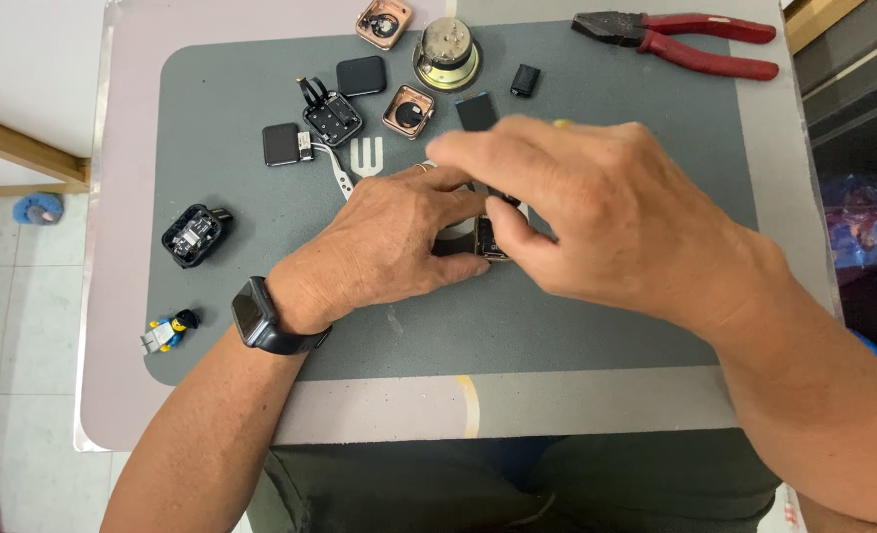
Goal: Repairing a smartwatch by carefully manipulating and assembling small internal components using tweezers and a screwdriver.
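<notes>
While both hands pinch 1 small square metal-framed watch case (491, 240), left hand (379, 252), right hand (606, 212), grey rubber mat (557, 326), 2 copper-coloured square cases (408, 111).

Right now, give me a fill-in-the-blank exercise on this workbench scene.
1. The red-handled pliers lie at the mat's far ____ corner.
2. The left hand has a dark watch on its ____.
3. The toy figure lies near the grey mat's near ____ corner.
4. Both hands meet over a small ____ watch case.

Missing words: right; wrist; left; square
</notes>
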